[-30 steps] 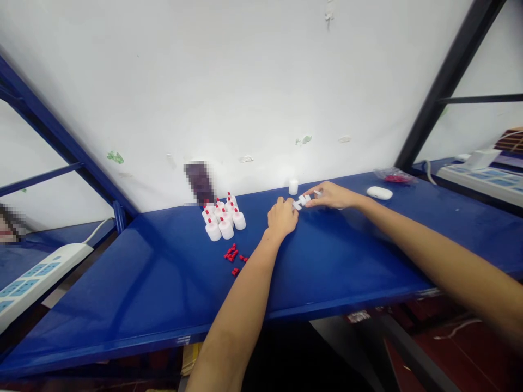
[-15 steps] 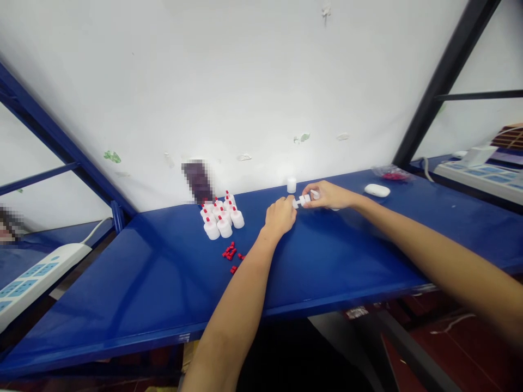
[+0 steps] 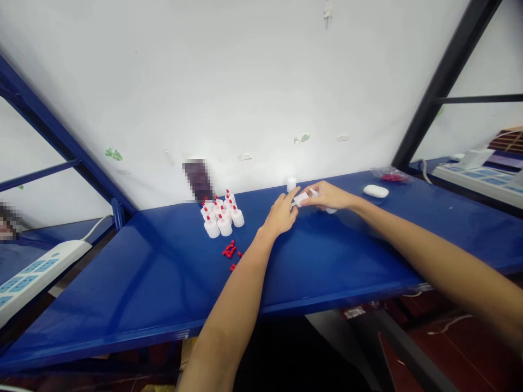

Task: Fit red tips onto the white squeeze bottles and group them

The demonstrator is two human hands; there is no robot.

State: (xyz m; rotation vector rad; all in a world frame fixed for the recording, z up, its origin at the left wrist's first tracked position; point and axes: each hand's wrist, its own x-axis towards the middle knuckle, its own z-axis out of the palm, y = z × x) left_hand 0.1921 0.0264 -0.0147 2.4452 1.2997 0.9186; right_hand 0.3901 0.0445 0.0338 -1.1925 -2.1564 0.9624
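Note:
My left hand (image 3: 281, 212) is closed around the narrow left end of a small white bottle part (image 3: 301, 200). At that part's right side, my right hand (image 3: 324, 196) pinches it, with another white nozzle-like piece (image 3: 314, 192) between its fingers. Below the right fingers a further white piece (image 3: 330, 210) shows partly. Behind my hands a white bottle (image 3: 291, 184) stands by the wall. Several white bottles (image 3: 224, 226) with red tips are grouped left of my left hand. Small red caps (image 3: 229, 250) lie in front of them, some partly near my left forearm.
On the blue table (image 3: 163, 277), a white oval case (image 3: 376, 191) and a clear bag with red pieces (image 3: 392, 175) lie to the right. A pixelated dark object (image 3: 198, 179) leans at the wall. Power strips (image 3: 36, 277) and metal posts flank both sides.
My left hand has shifted slightly, its index finger now raised and stretched toward the right hand. The white part between the hands is turned, and more of the white piece below my right fingers shows.

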